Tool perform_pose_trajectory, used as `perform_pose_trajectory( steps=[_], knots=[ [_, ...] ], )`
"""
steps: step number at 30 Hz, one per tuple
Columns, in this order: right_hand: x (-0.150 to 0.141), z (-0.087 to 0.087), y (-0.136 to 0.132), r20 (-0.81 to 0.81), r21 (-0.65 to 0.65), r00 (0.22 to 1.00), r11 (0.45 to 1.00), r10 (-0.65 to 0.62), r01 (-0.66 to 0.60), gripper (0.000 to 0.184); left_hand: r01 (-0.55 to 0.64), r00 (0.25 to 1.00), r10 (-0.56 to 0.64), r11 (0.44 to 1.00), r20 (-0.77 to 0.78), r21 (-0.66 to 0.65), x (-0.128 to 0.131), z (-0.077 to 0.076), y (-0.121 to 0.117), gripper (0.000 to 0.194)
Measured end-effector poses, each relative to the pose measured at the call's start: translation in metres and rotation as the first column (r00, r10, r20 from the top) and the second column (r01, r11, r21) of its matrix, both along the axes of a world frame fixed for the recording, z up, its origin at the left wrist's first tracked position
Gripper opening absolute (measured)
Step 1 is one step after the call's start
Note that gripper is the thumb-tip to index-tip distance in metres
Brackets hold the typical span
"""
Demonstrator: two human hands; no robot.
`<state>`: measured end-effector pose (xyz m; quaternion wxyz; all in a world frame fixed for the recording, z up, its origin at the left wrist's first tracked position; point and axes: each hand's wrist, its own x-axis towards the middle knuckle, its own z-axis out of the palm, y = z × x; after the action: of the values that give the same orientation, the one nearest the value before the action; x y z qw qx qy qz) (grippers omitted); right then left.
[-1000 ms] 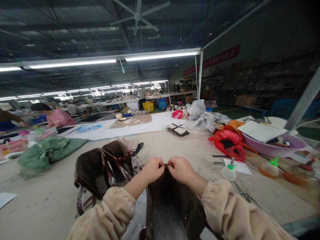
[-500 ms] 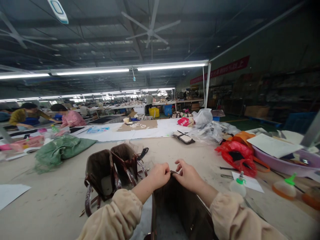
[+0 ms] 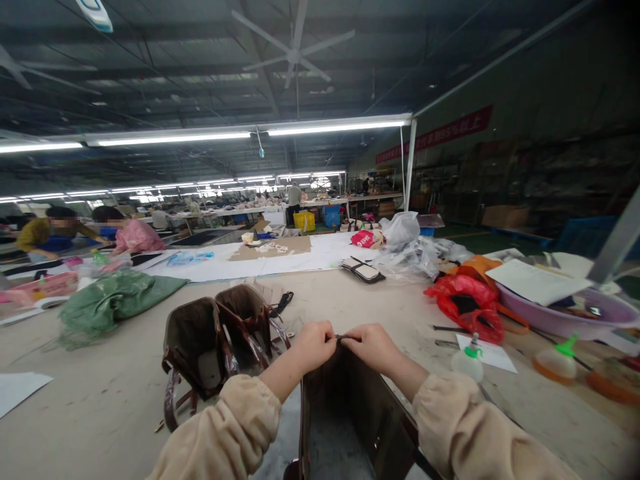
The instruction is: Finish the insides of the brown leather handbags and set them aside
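Note:
A large dark brown handbag [image 3: 360,417] stands open-topped right in front of me, its inside facing up. My left hand [image 3: 316,345] pinches the far top edge of the bag between thumb and fingers. Close beside it, my right hand [image 3: 371,347] grips the same edge, thumb and fingertips pressed together. Two more brown handbags stand to the left of my left forearm: the nearer bag [image 3: 193,340] and another bag [image 3: 245,303] behind it. Both gape open, with plastic-wrapped handles.
To the right are squeeze bottles with green caps [image 3: 557,360], a red plastic bag [image 3: 463,303] and a lilac basin [image 3: 540,313]. A green sack [image 3: 120,297] lies at left. Farther back are clear plastic [image 3: 415,250] and white paper [image 3: 220,267]. Co-workers sit at the far left.
My right fingers, raised and partly spread before, have closed down onto the bag's edge. The left hand keeps its pinch there. The whole view has shifted slightly.

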<state>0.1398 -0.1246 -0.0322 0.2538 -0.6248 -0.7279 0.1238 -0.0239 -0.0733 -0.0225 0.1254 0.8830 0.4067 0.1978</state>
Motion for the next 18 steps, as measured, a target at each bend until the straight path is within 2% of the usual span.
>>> perform_pose_trajectory(
  steps=[4,11,13,16,18],
  knots=[
    [-0.003,0.004,0.001,0.099,0.003,0.994,0.999,-0.039,0.039,0.027,-0.018,1.000,0.018,1.000,-0.013,0.009,0.001,-0.003,0.001,0.014],
    [-0.006,0.010,0.000,0.284,0.051,0.958,0.998,-0.049,0.036,0.028,0.012,0.998,-0.008,0.998,-0.057,0.065,-0.001,-0.004,0.000,0.015],
    [-0.002,0.010,-0.002,0.246,0.009,0.969,1.000,0.001,-0.003,0.030,0.022,0.997,-0.016,0.997,-0.077,0.078,-0.001,-0.004,-0.001,0.015],
    [0.006,0.009,-0.007,0.105,-0.090,0.988,0.990,0.115,-0.105,0.031,0.029,0.994,-0.018,0.994,-0.108,0.104,0.001,-0.004,-0.003,0.015],
    [0.010,0.007,-0.009,0.048,-0.100,0.989,0.986,0.141,-0.136,0.031,0.029,0.992,-0.013,0.992,-0.126,0.124,0.003,-0.004,-0.005,0.015]
  ],
)
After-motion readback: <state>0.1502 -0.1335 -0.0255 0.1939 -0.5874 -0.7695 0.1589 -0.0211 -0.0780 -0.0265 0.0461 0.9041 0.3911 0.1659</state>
